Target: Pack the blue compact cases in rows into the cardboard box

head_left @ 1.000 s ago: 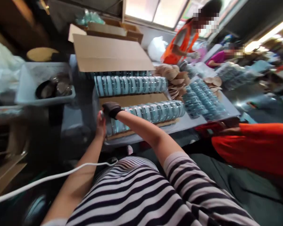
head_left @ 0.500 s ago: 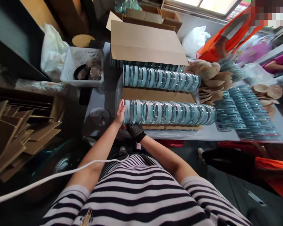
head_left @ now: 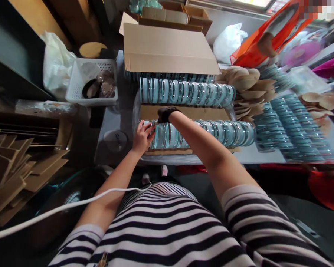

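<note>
A near row of round clear glass containers (head_left: 225, 132) lies on its side over a strip of cardboard (head_left: 189, 112), pale bands showing between the glass. My left hand (head_left: 142, 138) is at the row's left end, with its fingers and thumb curled over the end container. My right hand (head_left: 166, 114), in a dark mesh glove, reaches across the row just right of my left fingers. Its fingertips are hidden, and its forearm covers part of the glass. Behind the cardboard strip lies a second similar row (head_left: 186, 92).
A large cardboard flap (head_left: 169, 48) stands over more glass at the back. Left of it sits a white plastic basket (head_left: 72, 87) holding bags. Brown paper-like discs (head_left: 252, 94) and stacked glass containers (head_left: 284, 126) fill the right. Flattened cardboard (head_left: 22, 174) leans at lower left.
My right hand has moved from the near side of the row up and over its left end. My left fingers have shifted from the end face to curl over the end container.
</note>
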The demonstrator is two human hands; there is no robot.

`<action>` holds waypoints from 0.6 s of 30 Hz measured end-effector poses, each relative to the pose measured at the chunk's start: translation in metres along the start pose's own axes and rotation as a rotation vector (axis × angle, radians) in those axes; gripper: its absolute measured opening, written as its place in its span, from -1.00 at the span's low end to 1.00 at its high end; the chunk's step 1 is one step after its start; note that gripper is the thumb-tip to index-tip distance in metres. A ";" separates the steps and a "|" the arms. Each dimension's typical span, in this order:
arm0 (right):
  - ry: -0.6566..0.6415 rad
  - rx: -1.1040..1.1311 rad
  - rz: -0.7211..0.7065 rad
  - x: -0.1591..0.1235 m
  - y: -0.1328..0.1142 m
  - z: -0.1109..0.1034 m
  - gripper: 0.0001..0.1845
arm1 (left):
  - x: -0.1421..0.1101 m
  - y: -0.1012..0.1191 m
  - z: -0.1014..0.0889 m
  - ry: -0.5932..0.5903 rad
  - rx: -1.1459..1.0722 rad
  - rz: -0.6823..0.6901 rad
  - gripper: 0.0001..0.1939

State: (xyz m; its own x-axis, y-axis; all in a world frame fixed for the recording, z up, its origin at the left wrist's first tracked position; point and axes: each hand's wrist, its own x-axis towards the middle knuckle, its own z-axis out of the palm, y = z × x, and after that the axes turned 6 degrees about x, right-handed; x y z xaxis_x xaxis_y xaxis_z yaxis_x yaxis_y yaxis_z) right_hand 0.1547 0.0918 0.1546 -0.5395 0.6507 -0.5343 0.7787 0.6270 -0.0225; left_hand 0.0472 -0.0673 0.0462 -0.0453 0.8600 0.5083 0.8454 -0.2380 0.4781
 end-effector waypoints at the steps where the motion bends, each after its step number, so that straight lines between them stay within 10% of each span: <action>1: -0.061 -0.008 -0.012 0.005 0.000 -0.001 -0.53 | 0.000 -0.001 0.001 0.006 -0.001 -0.006 -0.68; 4: -0.152 0.000 -0.067 0.007 -0.003 -0.006 -0.61 | -0.001 -0.003 0.002 0.017 0.004 -0.008 -0.69; 9: 0.174 -0.076 -0.129 -0.033 -0.015 0.007 -0.66 | 0.002 -0.003 -0.001 0.012 0.013 0.008 -0.68; 13: 0.412 0.101 -0.045 -0.087 -0.027 0.076 -0.64 | 0.003 0.002 -0.004 -0.039 0.014 -0.028 -0.64; 18: 0.266 0.295 0.056 -0.114 -0.055 0.175 -0.60 | 0.003 0.007 -0.011 -0.083 0.018 -0.080 -0.63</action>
State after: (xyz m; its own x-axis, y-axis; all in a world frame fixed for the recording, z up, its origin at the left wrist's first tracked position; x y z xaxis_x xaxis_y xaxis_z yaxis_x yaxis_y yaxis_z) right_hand 0.2291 -0.0920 0.0691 -0.5277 0.7926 -0.3053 0.8468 0.4631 -0.2616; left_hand 0.0471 -0.0710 0.0590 -0.0693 0.9104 0.4080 0.8501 -0.1601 0.5017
